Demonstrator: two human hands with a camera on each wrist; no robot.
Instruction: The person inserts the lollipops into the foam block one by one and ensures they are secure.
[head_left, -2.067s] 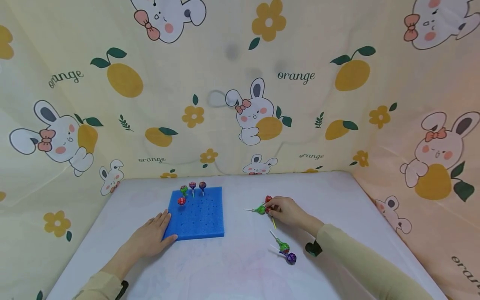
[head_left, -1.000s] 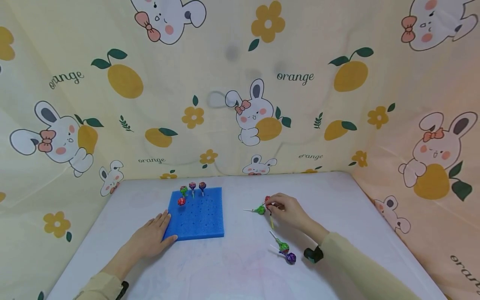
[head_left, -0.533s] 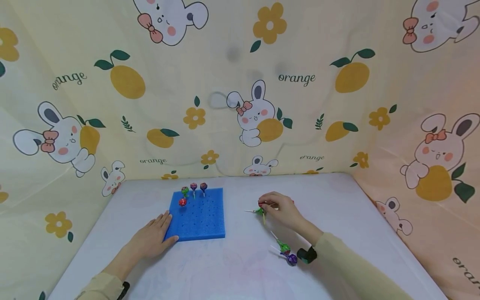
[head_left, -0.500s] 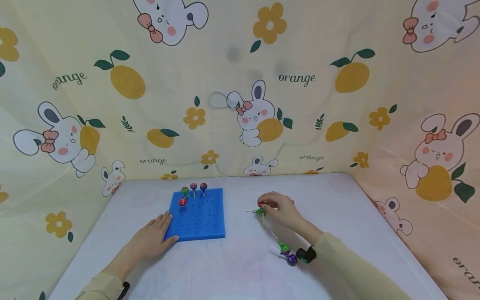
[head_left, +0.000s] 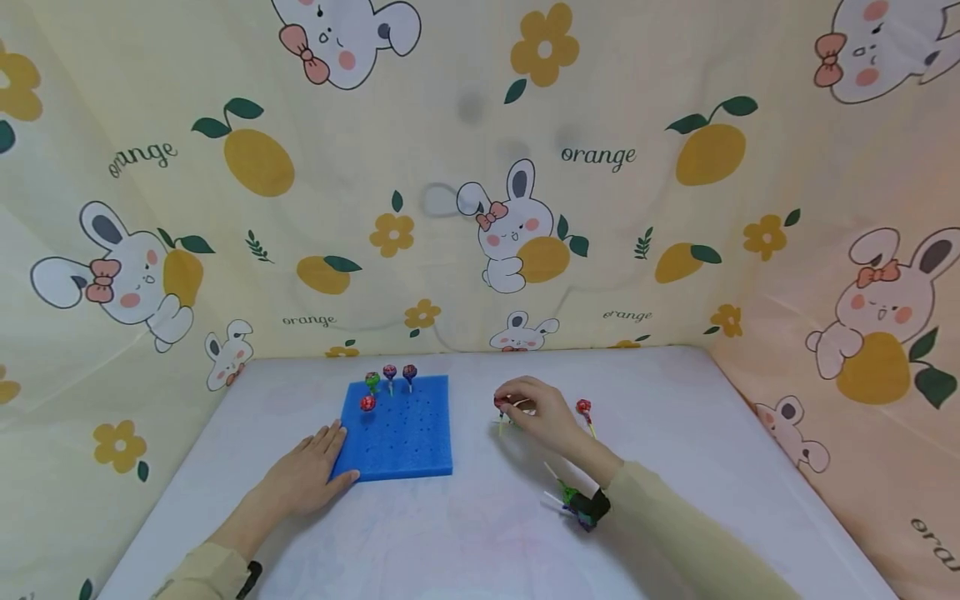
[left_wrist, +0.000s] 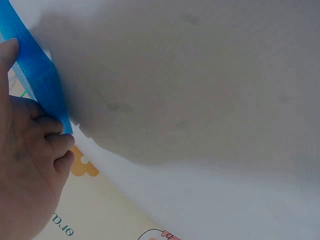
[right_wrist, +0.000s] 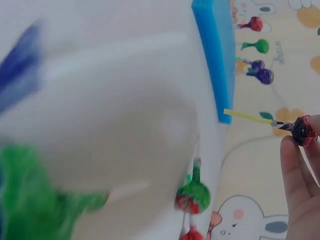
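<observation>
Left grip seemingly extended; right grip pinching.

1 blue foam brd, 9 lollipops tot.: 4 in brd far L, 5 on R; 2 hands.

- Foam board on the table, left of centre.
- Along its far edge, three lollipops; a fourth before the leftmost.
- Left hand against its left edge.
- Right hand, holding a lollipop, beyond its right edge.
- Lying: one lollipop below that hand, one rightward, two in front.
</observation>
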